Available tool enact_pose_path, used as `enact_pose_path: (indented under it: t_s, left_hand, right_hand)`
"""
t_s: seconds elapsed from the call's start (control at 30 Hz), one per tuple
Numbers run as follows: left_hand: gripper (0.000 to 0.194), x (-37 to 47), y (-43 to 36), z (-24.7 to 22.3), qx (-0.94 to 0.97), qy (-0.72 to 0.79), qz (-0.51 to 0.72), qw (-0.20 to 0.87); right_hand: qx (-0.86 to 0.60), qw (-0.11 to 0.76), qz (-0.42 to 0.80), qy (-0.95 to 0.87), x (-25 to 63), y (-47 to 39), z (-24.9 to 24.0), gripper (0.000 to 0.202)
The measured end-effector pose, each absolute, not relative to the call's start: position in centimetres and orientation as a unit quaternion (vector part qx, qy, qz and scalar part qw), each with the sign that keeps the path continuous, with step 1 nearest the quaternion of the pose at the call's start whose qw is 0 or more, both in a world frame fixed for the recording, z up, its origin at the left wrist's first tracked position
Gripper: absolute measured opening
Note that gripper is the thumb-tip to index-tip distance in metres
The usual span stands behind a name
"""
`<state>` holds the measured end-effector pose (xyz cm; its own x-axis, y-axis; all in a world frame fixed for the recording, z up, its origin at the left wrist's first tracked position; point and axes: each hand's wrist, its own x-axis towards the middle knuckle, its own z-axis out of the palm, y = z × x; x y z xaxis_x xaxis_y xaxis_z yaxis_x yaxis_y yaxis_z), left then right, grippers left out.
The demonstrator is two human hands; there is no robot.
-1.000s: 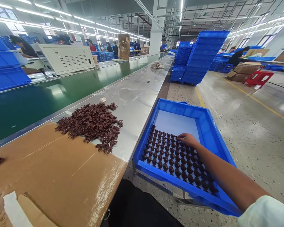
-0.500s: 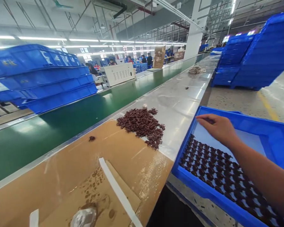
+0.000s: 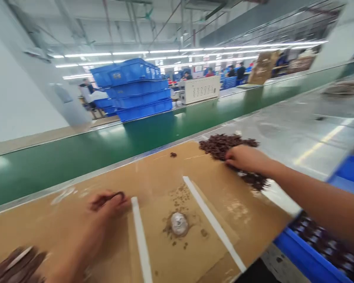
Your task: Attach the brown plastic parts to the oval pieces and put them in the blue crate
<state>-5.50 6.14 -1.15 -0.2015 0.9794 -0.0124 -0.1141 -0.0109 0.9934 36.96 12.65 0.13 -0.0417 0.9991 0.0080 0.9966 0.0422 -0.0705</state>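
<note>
My left hand is over the brown board at left, its fingers closed on a dark, thin curved piece. At the near edge of a heap of small dark-brown pieces, my right hand has its fingers bent down and together. What lies between its fingertips is hidden. Between the hands, a clear, shiny round lump sits on the board among brown stains. Dark-brown flat pieces, blurred, lie at the bottom left with a pale strip on them.
White tape strips run across the brown board. Beyond lies a green conveyor belt with stacked blue crates behind it. A blue tray holding rows of dark pieces stands at lower right. A lone brown piece lies near the belt.
The view has swung left. My right hand has moved from above the blue tray to the brown heap. My left hand has come into view with a dark curved piece.
</note>
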Motion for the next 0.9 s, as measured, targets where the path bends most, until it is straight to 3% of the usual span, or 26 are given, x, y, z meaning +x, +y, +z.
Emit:
enact_pose_path:
  t_s: [0.3, 0.47, 0.73, 0.9]
  left_hand:
    - [0.042, -4.8, 5.6, -2.3, 0.430, 0.497, 0.536, 0.530]
    - [0.040, -4.6, 5.7, -2.3, 0.447, 0.500, 0.522, 0.527]
    - [0.038, -4.8, 5.7, -2.3, 0.463, 0.535, 0.499, 0.500]
    - [0.034, -4.3, 5.4, -2.1, 0.486, 0.580, 0.468, 0.456]
  right_hand:
    - [-0.690, 0.139, -0.027, -0.710, 38.6, 14.0, 3.0, 0.019]
    - [-0.570, 0.323, 0.337, -0.676, 32.2, 13.1, 4.1, 0.033]
    - [-0.360, 0.267, 0.532, -0.718, 24.0, 10.4, 4.8, 0.024]
    - [-0.350, 0.268, 0.571, -0.692, 24.1, 9.6, 2.8, 0.022]
